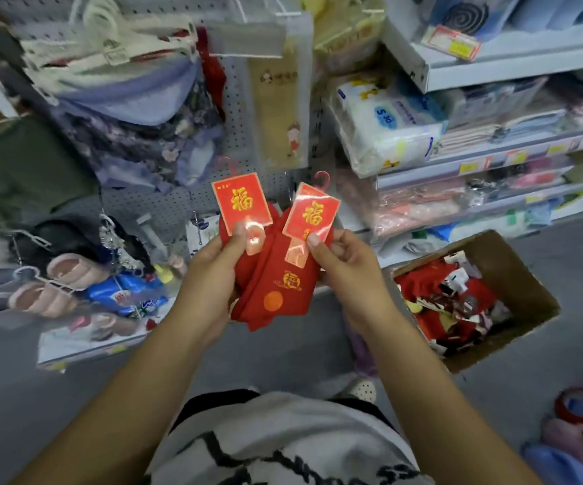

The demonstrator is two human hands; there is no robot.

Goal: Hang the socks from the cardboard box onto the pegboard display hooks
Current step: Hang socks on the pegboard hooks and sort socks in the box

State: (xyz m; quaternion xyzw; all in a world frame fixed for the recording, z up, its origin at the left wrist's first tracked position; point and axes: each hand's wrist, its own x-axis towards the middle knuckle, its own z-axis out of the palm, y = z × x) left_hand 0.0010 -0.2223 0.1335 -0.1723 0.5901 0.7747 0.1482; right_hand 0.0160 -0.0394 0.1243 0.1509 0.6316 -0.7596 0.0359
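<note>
Grey floor [283,362] is filling the lower view. White pegboard [178,201] is standing ahead, with clothes, packets and slippers [69,271] hanging on it, blurred. Shelves [493,68] on the right are carrying wrapped packs and folded cloth. Cardboard box [528,285] is sitting open on the floor at right, just below the shelves; a sock pile [433,292], mostly red with mixed tags, is lying inside it.

Red socks [279,285], two carded bundles overlapping, are being held up in mid-air at centre, in front of the lower pegboard, left of the box and well apart from it. Not touching the pegboard as far as I can tell.

Left hand [213,274] is gripping the left bundle: thumb pressing on the bottom edge of the left card [241,201], fingers curling behind the socks. Right hand [349,264] is pinching the lower corner of the right card [313,211] between thumb and curled fingers.

Both cards are red with a gold character; left one is standing near upright, right one is tilting to the right. A small red hanger [322,178] is sticking up from the right card, free of any peg. The left card's hanger is too blurred to make out.
</note>
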